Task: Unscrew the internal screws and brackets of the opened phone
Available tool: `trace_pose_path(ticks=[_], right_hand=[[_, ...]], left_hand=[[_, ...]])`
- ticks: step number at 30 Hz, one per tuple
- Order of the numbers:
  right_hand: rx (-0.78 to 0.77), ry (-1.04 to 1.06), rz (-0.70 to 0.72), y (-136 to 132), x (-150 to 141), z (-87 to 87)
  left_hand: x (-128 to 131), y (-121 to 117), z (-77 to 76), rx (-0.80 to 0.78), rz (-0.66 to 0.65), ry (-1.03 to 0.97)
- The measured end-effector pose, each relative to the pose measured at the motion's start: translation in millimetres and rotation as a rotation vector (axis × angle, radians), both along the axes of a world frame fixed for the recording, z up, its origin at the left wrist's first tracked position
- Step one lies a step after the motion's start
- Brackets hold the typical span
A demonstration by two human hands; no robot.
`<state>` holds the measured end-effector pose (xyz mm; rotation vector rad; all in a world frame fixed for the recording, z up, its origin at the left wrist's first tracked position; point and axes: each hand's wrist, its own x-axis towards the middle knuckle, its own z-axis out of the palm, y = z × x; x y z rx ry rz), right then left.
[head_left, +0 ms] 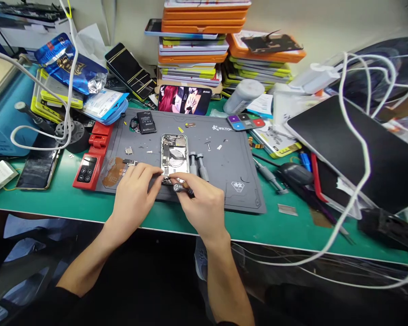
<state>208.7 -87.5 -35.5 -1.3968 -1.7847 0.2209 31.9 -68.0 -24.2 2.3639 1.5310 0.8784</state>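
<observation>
An opened phone (178, 156), its inner parts bare, lies on a grey work mat (238, 156). My left hand (132, 194) is at its lower left corner, thumb and forefinger closed together; what they pinch is too small to make out. My right hand (206, 201) has a grey screwdriver (181, 187) tucked across its fingers, while its thumb and forefinger reach the phone's bottom edge. Two more screwdrivers (202, 168) lie just right of the phone. A black phone battery (146, 122) rests on the mat beyond my left hand.
A red device with buttons (85, 171) borders the mat at left. Behind stand a phone playing video (185, 99) and stacked orange cases (204, 22). Small loose parts (128, 150) dot the mat. At right are a loose screwdriver (270, 175), a white cable (363, 167) and a black panel (357, 154).
</observation>
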Motion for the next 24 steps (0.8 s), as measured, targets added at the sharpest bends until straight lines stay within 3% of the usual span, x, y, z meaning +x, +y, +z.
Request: trace_pose_path(ticks=[7, 24], right_hand=[[0.012, 0.021, -0.013, 0.4, -0.3, -1.2], [0.053, 0.043, 0.008, 1.4, -1.9, 0.0]], left_hand=[[-0.8, -2.3, 3.1, -0.036, -0.015, -0.124], [-1.1, -1.5, 2.7, -0.027, -0.043, -0.119]])
